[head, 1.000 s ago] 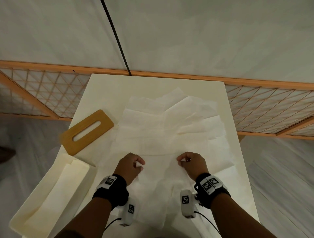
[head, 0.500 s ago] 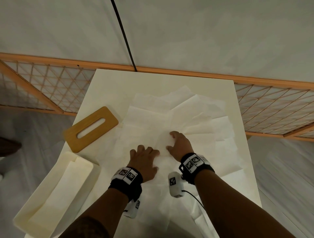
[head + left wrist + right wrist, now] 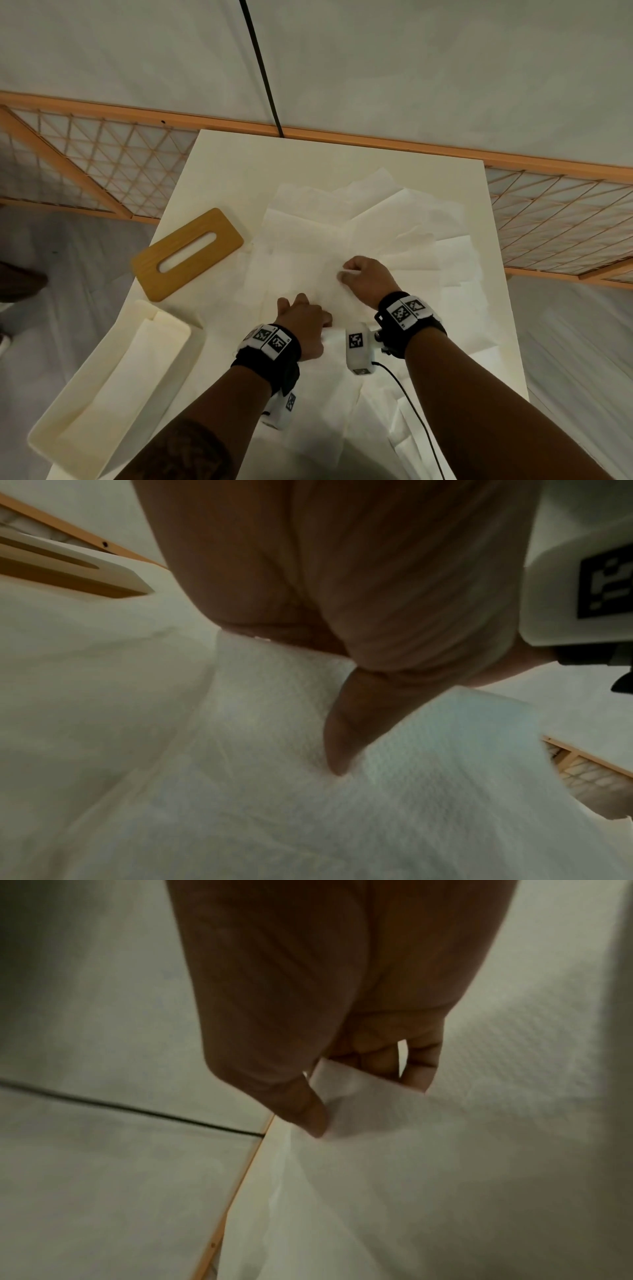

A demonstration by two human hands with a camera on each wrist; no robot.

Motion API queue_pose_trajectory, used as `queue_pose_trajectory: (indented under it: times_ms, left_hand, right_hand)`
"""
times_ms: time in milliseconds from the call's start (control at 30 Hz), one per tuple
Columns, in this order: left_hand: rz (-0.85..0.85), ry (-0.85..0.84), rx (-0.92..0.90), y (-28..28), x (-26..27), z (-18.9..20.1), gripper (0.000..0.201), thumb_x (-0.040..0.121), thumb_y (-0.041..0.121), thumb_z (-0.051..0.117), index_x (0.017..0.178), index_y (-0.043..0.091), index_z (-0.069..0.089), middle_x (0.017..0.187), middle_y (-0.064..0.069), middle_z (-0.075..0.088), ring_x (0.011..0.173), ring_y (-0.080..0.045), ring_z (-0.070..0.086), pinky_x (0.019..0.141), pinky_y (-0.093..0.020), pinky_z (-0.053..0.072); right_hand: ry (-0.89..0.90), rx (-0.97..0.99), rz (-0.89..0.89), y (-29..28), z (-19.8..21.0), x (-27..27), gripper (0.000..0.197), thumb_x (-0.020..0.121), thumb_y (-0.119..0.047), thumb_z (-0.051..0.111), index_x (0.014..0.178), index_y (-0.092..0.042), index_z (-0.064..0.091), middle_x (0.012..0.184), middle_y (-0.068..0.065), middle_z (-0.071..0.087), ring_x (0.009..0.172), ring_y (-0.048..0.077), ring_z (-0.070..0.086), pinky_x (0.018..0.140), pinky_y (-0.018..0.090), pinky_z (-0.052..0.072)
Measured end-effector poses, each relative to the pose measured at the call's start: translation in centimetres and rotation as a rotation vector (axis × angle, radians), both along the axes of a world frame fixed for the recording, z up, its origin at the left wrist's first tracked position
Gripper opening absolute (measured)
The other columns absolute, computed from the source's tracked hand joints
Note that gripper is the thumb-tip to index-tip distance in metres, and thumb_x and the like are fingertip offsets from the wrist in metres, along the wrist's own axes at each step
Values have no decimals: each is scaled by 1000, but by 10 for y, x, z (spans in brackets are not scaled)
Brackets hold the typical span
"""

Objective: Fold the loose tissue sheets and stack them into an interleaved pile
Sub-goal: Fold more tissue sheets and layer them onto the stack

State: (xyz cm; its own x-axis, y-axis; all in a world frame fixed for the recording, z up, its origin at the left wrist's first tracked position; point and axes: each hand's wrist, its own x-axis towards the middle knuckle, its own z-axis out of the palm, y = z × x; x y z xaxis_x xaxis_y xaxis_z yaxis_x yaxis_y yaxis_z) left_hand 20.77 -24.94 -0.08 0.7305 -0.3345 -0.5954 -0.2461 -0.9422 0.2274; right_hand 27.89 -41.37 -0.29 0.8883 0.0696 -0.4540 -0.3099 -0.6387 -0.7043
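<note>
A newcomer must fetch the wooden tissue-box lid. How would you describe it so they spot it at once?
Find the long white table. At its left edge, beyond the open cream box and left of the spread tissue sheets, lies the lid. Nothing else there is brown wood: a flat rounded rectangle with one long slot.

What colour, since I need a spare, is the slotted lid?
The lid is light-brown wood; clearest in head view.

Head view steeply down over table (image 3: 222, 164); wrist views low, close, forward; tissue sheets (image 3: 308, 240) in all.
</note>
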Motion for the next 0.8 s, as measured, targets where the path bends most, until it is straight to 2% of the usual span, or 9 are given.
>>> queue_pose_trajectory:
  times_ms: [100, 167, 267, 333, 400, 533, 667, 733, 800]
  left_hand:
    - [-7, 21, 2, -2, 0, -2, 36, 82, 22, 60, 116, 32, 60, 109, 2, 60, 119, -22, 33, 82, -42, 18]
    - [-4, 38, 4, -4, 0, -3, 38, 80, 25, 60, 117, 35, 59, 110, -1, 57, 122, -24, 34, 82, -41, 18]
    - [0, 64, 3, -7, -2, -4, 38, 79, 23, 60, 115, 36, 58, 107, -2, 55, 121, -23, 36, 86, -41, 21]
    - [-1, 62, -3, -8, -3, -3, 36, 80, 19, 59, 112, 35, 58, 104, -3, 55, 120, -22, 36, 87, -42, 21]
    - [-13, 46, 0, -9, -3, -3, 33, 81, 18, 58, 110, 32, 59, 102, -3, 56, 119, -21, 36, 89, -43, 23]
    - [-14, 30, 1, -9, -6, -1, 33, 82, 17, 58, 112, 30, 60, 98, -1, 57, 119, -21, 37, 93, -44, 25]
    - [-8, 54, 3, -9, -8, -4, 37, 84, 18, 58, 118, 30, 58, 103, -2, 55, 122, -22, 36, 95, -43, 24]
    - [-7, 67, 12, -9, -8, -4, 40, 83, 19, 59, 121, 32, 57, 111, -6, 55, 124, -23, 35, 96, -43, 24]
    - [-3, 86, 21, -9, -8, -7, 43, 82, 20, 58, 123, 34, 56, 113, -7, 51, 123, -25, 35, 98, -43, 25]
  right_hand:
    - [84, 133, -33, -6, 0, -3, 33, 86, -34, 76, 111, -19, 61, 102, -3, 67, 91, 15, 65, 70, 23, 50]
    - [104, 169, -57, -11, -3, -5, 46, 80, -27, 83, 118, -16, 60, 107, 3, 72, 94, 20, 69, 80, 34, 58]
    - [70, 316, -292, -19, -8, -8, 52, 76, -22, 86, 120, -15, 60, 108, 8, 74, 96, 26, 72, 90, 48, 59]
    - [139, 264, -211, -22, -11, -12, 55, 71, -29, 89, 117, -14, 64, 108, 6, 74, 97, 25, 71, 91, 47, 58]
    - [123, 68, -102, -27, -17, -17, 46, 71, -34, 89, 105, -10, 71, 102, 4, 75, 93, 24, 70, 87, 41, 58]
    - [-18, -45, -292, -38, -18, -19, 47, 70, -42, 88, 83, -4, 65, 81, 9, 72, 79, 30, 68, 73, 39, 57]
    - [-153, 149, -554, -41, -14, -18, 41, 76, -45, 82, 92, -11, 66, 82, 7, 73, 80, 29, 70, 79, 46, 59]
    - [-58, 218, -460, -39, -14, -17, 50, 72, -49, 85, 103, -16, 66, 92, 2, 74, 87, 27, 71, 82, 44, 60]
    - [68, 184, -300, -38, -16, -18, 49, 70, -43, 89, 103, -15, 65, 94, 1, 73, 90, 27, 71, 82, 41, 59]
